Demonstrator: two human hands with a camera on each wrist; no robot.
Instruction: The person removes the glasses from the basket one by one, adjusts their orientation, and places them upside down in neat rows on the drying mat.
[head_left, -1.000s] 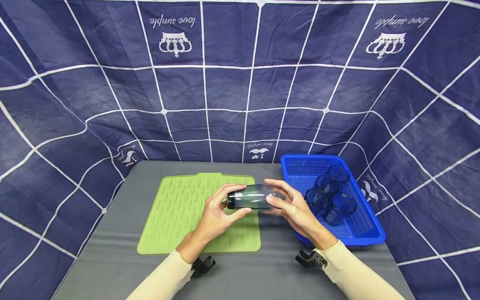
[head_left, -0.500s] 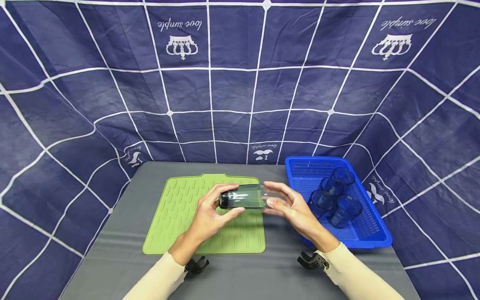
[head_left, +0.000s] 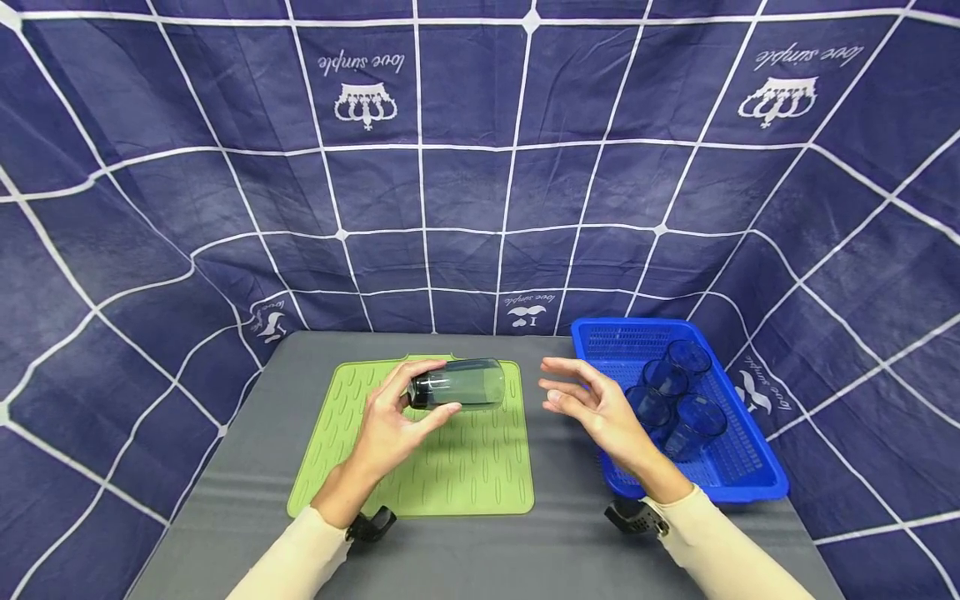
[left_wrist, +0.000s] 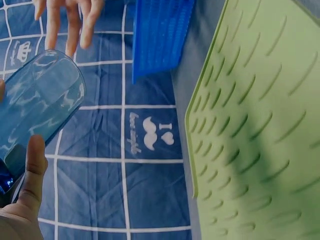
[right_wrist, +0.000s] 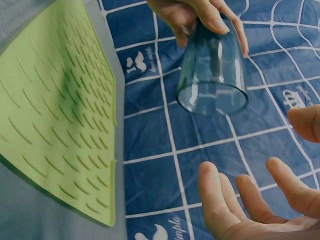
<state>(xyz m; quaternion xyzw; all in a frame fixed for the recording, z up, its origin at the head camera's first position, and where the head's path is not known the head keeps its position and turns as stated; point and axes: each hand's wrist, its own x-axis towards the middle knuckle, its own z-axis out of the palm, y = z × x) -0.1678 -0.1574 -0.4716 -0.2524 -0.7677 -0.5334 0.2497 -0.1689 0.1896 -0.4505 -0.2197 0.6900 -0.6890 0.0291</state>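
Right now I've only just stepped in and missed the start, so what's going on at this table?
A person holds a clear blue-tinted plastic tumbler on its side in the left hand, above a green ridged silicone drying mat. The right hand is open beside it, touching nothing. To the right, a blue plastic mesh basket holds four more blue tumblers. Everything sits on a grey table.

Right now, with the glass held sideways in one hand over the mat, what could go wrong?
The left hand alone holds the glass, on its side and near its base, so its open end could dip or slip from the grip onto the green mat. The right hand hangs open beside the blue basket of glasses and might bump them.
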